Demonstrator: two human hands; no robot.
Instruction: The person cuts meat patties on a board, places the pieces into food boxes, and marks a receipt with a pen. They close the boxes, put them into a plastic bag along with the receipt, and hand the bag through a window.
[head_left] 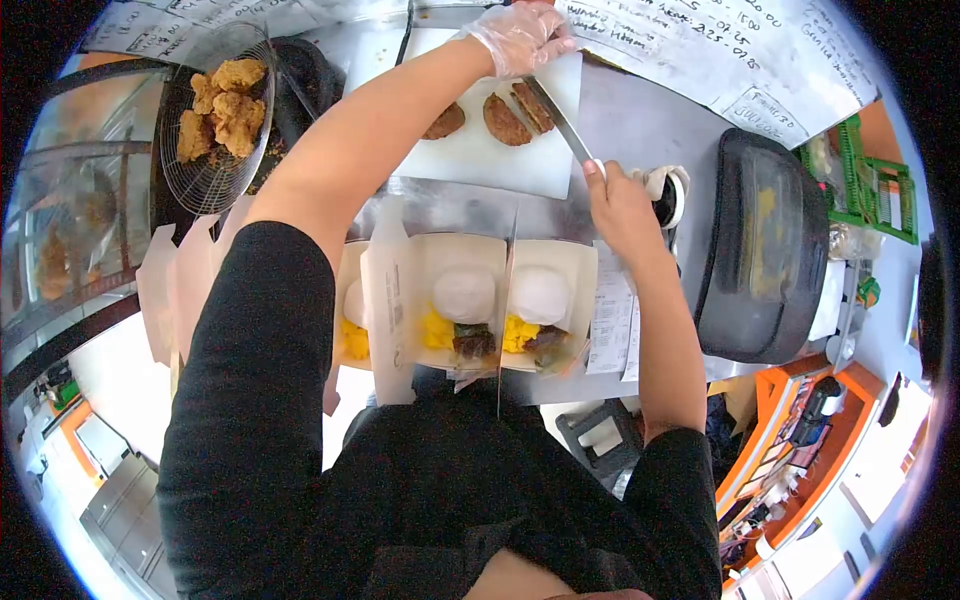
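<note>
My right hand (615,195) is bare and wrapped round the white handle of a knife (563,122). The knife's blade slants up and left over a white cutting board (480,170), beside a narrow slice of browned meat (532,107). A wider browned patty piece (506,121) lies just left of it, and another patty piece (445,121) is partly behind my left forearm. At the board's far edge is my left hand (520,40), in a clear plastic glove. Its fingers are curled in near the blade's tip; what they hold, if anything, is hidden.
Open paper boxes (590,300) with white rice mounds (540,294), yellow egg and dark packets stand before me. Fried chicken (237,110) sits in a wire strainer (205,190) at left. Receipts (610,330) and a black lidded container (765,250) are at right; handwritten sheets hang behind.
</note>
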